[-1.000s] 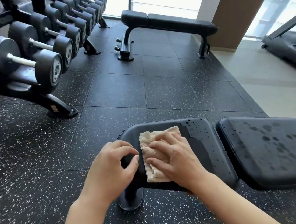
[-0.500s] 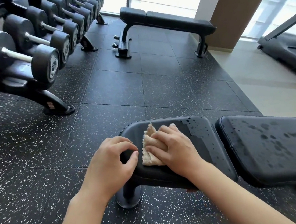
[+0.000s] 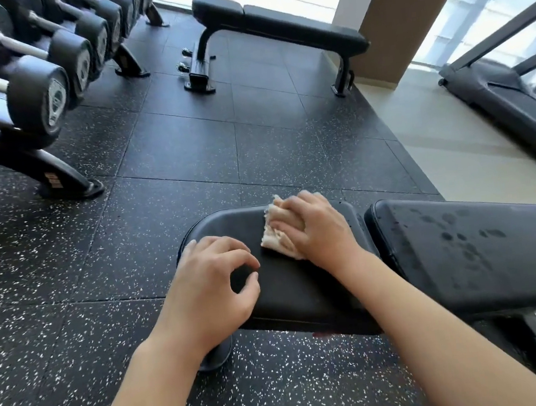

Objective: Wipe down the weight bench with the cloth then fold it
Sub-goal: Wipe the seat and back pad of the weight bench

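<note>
The cloth, pale and bunched, is pressed onto the far part of the seat pad of the bench, toward 1 o'clock of the pad's middle. It is covered by the right hand, whose fingers are curled over the bunched fabric and grip it against the pad; a corner of the cloth is seen sticking out past the fingertips at 11 o'clock of the hand.

The left hand is placed at the pad's near left edge, at 8 o'clock of the cloth and apart from it. Its fingers are loosely curled, thumb and forefinger nearly meeting, and nothing is held in it.

The long back pad is set just beside the seat pad at 3 o'clock, a narrow gap between them; dark wet spots are scattered on its surface.

A dumbbell rack is seen at 10 o'clock on the speckled floor. A second bench stands at 12 o'clock, well apart, by the windows. A treadmill is seen at 2 o'clock.
</note>
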Demonstrator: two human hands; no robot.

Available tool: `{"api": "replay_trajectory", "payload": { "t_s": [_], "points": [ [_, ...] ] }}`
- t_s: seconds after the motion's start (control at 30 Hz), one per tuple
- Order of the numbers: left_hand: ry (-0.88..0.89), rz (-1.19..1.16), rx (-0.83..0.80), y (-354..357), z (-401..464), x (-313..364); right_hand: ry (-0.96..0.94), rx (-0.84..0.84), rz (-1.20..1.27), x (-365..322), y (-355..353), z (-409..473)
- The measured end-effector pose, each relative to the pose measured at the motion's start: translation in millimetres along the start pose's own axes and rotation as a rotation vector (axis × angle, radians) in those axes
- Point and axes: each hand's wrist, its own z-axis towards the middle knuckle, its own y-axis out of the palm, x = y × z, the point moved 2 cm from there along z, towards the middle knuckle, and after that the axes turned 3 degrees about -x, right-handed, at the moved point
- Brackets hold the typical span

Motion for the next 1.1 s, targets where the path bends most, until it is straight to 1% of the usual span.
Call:
{"api": "replay_trajectory", "payload": {
  "t_s": [0.07, 0.17, 0.33, 0.43, 0.53, 0.63, 0.73, 0.87, 0.97, 1.1],
  "points": [
    [-0.003, 0.018, -0.011, 4.8, 1.3, 2.1, 0.005, 0.012, 0.003, 0.4, 1.4, 3.1],
    [-0.004, 0.026, -0.023, 9.3, 1.7, 3.5, -0.045, 0.015, 0.011, -6.9, -5.9, -25.6],
    [0.042, 0.034, -0.032, 25.5, 1.7, 19.0, -0.154, -0.098, 0.005, -5.7, -34.6, -104.3],
    [0.072, 0.026, -0.037, 37.2, 8.0, 26.8, -0.149, -0.126, -0.025, 6.3, -43.7, -124.2],
    [0.07, 0.023, -0.023, 45.3, 13.1, 30.9, -0.127, -0.115, -0.038, 15.9, -40.2, -109.2],
    [0.052, 0.044, -0.008, 50.4, 13.1, 32.6, -0.095, -0.063, -0.065, 31.8, -29.5, -69.8],
    [0.056, 0.052, -0.006, 51.1, 13.2, 32.1, -0.016, -0.008, -0.076, 51.9, -20.0, -18.8],
    [0.07, 0.061, 0.011, 50.5, 13.7, 34.4, 0.076, 0.001, -0.096, 64.4, -10.4, 31.2],
    [0.066, 0.066, 0.015, 50.0, 13.5, 36.4, 0.066, 0.018, -0.098, 63.2, -10.4, 27.8],
    [0.058, 0.05, -0.009, 48.2, 13.2, 34.2, -0.008, 0.002, -0.027, 50.9, -22.8, -32.5]
  ]
}}
